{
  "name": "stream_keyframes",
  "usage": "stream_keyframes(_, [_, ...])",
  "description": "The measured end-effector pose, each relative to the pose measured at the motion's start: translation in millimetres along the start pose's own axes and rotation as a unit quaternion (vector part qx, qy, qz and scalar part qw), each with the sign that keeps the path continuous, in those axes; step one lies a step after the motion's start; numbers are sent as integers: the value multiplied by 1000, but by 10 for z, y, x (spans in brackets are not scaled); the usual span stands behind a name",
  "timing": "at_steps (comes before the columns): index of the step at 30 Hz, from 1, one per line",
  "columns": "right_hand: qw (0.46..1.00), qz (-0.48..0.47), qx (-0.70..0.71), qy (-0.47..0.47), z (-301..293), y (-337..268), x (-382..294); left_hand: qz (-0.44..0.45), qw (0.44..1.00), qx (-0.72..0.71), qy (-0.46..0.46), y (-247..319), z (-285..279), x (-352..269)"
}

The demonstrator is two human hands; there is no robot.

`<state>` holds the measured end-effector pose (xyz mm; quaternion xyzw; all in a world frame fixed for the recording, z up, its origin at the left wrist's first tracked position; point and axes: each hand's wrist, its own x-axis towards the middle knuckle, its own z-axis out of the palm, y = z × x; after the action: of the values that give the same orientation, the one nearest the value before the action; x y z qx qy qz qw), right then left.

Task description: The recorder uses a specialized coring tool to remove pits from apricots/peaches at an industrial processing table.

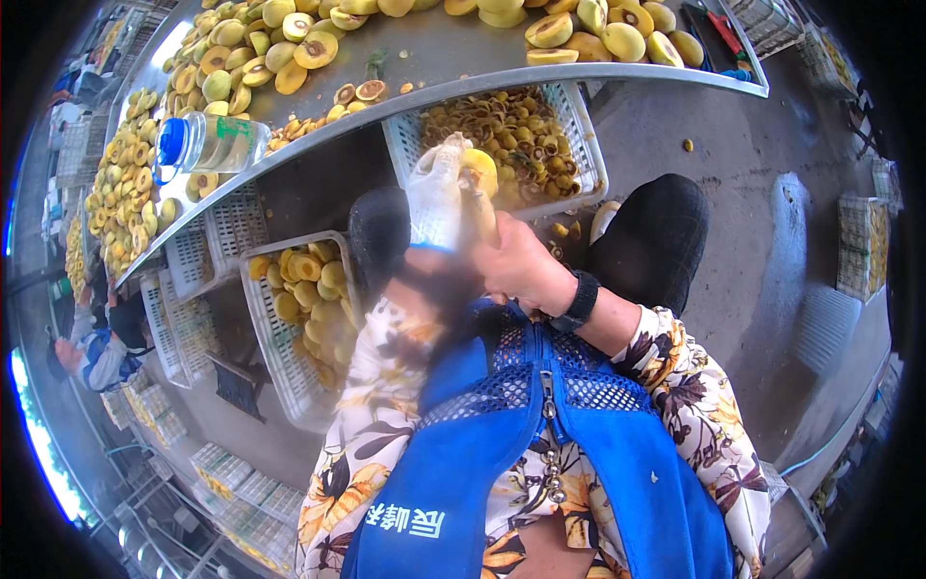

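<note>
My left hand (436, 192), in a whitish glove with a blue cuff edge, holds a yellow peach half (480, 172) above the gap between my knees. Close against it, my right hand (522, 262) is bare, with a black band on the wrist. Its fingers are curled around a pale, narrow thing (486, 221), perhaps a tool handle; its working end is hidden at the fruit. Beyond both hands, a white plastic crate (595, 163) holds brownish peach pieces and pits. A blur covers part of my left wrist.
A metal table (434, 69) carries many halved peaches (239, 54), a blue-lidded water bottle (217, 143) and a red-handled tool (725, 32). Another crate (264, 347) of peach halves stands by my left leg. Stacked crates (861, 246) stand right; a person (101, 358) is far left.
</note>
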<state>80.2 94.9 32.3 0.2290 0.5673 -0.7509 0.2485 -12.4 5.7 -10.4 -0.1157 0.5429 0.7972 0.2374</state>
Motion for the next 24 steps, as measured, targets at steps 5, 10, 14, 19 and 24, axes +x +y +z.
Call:
stream_keyframes(5, [996,-15,81,-42,-20,51,4,108,990,91,5,-19,49,11])
stream_keyframes(10, [995,-27,80,-50,-16,137,24,-8,1000,4,-27,-53,-66,83])
stream_keyframes(14, [994,-17,94,-54,-23,126,19,141,978,155,8,50,102,-82])
stream_keyframes(19, [991,41,77,-102,-81,13,-41,14,998,53,-15,19,-32,42])
stream_keyframes(24, [984,32,116,-128,-75,114,-8,52,995,79,11,-47,-66,27])
